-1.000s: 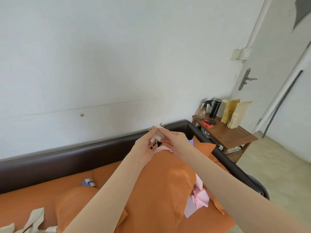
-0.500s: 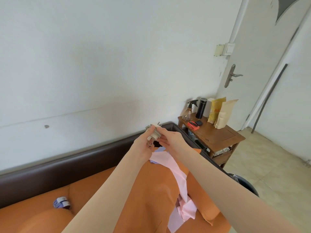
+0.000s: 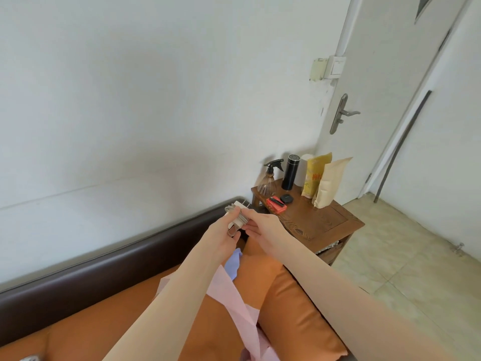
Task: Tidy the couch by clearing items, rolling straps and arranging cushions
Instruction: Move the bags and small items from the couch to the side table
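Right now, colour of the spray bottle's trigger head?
Black, on a clear amber-tinted spray bottle; head view.

head cam, looks fwd and down over couch (image 3: pixel 78 282), hands close, wall ahead

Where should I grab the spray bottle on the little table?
Probably by the thin neck just under the black trigger of the spray bottle, coming from the front, the couch side. Its belly is wide and round, and the black flask stands close on its right.

Smooth orange leather cushions (image 3: pixel 299 316), glossy dark brown couch back (image 3: pixel 104 277), grained wooden counter (image 3: pixel 325 222), matt paper bag (image 3: pixel 330 181).
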